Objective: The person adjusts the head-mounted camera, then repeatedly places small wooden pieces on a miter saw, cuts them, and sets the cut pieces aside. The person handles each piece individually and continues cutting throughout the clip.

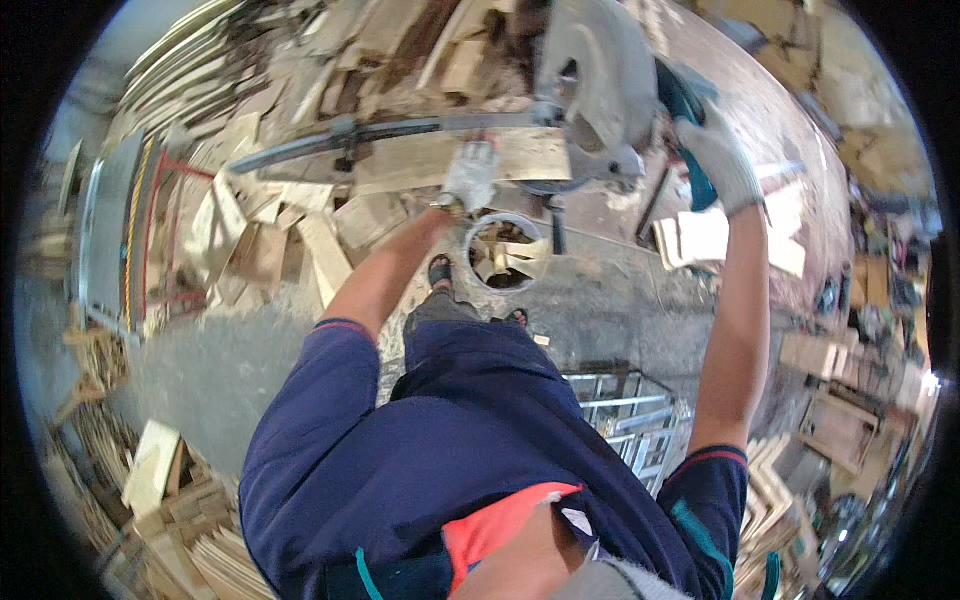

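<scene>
A mitre saw (pixel 600 80) with a grey guard stands ahead of me, right of centre. My gloved right hand (pixel 722 155) is wrapped around its teal handle (pixel 690 115). A pale wooden board (pixel 535 153) lies along the saw's long metal fence (pixel 400 128), its right end by the guard. My left hand (pixel 473 172), also gloved, lies on this board with its fingers stretched out toward the fence. The guard hides the blade.
A round bin (pixel 502 282) of wood offcuts stands below the board. Pale flat pieces (pixel 705 240) lie right of the saw. Offcuts (pixel 262 250) are heaped at the left, and stacked boards (pixel 195 75) lie at the far left. A metal frame cart (pixel 635 415) stands beside my right side.
</scene>
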Available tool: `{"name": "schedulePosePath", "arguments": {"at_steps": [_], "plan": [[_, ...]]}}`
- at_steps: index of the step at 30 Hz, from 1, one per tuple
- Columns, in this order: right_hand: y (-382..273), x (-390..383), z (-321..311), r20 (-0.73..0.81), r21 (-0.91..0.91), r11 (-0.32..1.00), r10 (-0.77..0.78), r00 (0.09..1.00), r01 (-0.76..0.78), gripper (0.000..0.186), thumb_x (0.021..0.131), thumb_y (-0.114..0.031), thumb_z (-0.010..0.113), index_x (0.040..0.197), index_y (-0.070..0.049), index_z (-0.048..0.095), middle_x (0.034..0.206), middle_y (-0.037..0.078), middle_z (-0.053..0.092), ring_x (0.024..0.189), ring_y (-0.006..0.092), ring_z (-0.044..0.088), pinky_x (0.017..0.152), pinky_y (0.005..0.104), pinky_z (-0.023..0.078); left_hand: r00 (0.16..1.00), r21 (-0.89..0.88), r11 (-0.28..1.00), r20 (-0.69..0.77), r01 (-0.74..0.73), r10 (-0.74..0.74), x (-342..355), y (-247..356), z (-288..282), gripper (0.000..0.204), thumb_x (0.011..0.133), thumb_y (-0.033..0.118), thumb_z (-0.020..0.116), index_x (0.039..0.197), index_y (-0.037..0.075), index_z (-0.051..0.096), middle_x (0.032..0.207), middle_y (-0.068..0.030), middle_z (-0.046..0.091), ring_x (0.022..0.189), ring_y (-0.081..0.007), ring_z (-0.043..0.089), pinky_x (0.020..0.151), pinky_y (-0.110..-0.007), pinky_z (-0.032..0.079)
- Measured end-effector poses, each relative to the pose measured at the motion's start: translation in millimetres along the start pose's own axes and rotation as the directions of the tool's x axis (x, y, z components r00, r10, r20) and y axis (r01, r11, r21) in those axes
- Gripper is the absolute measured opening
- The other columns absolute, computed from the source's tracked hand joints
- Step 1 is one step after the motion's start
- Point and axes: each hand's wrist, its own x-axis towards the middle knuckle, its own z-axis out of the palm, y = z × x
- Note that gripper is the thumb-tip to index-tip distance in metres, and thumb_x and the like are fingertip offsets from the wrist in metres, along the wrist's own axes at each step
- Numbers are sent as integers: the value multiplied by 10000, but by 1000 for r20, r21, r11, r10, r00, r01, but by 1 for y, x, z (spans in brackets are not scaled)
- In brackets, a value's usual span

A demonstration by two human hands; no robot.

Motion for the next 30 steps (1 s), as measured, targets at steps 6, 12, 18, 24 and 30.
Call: {"name": "schedulePosePath", "arguments": {"at_steps": [6, 12, 18, 24, 30], "plan": [[29, -29, 34, -66, 98, 991, 95, 993, -88, 306, 898, -116, 615, 1183, -9, 589, 779, 65, 672, 527, 125, 597, 472, 297, 512, 996, 102, 992, -68, 70, -63, 10, 11, 23, 625, 937, 197, 536, 1502, -46, 427, 1573, -267, 435, 1464, -435, 420, 1168, -610, 365], [49, -47, 57, -135, 154, 985, 97, 986, -76, 350, 863, -97, 636, 1200, -13, 599, 725, 53, 629, 587, 147, 617, 549, 330, 508, 996, 129, 988, 1, 85, -85, 12, 19, 15, 588, 955, 193, 503, 1489, -48, 446, 1565, -267, 450, 1445, -431, 449, 1153, -608, 380], [88, -51, 91, -234, 114, 993, 63, 970, -37, 364, 814, -91, 683, 1142, 35, 589, 790, 106, 636, 623, 192, 589, 596, 364, 495, 988, 132, 985, 88, 114, -126, 20, 16, 4, 572, 960, 191, 501, 1483, -38, 462, 1555, -265, 470, 1447, -413, 455, 1156, -580, 379], [114, -58, 114, -231, 251, 966, 118, 966, -58, 266, 802, -73, 693, 1028, -16, 565, 757, 67, 625, 633, 169, 604, 589, 329, 481, 980, 57, 989, 136, 137, -144, 21, 19, -7, 598, 950, 159, 525, 1503, -51, 438, 1590, -264, 421, 1442, -424, 459, 1167, -588, 374], [126, -60, 131, -287, 174, 985, 61, 956, -10, 271, 803, -91, 691, 1035, -22, 570, 795, 90, 659, 673, 199, 627, 635, 352, 500, 982, 64, 987, 106, 149, -155, 18, 19, -1, 587, 956, 146, 517, 1504, -48, 434, 1591, -256, 424, 1445, -416, 457, 1164, -589, 380]]}}
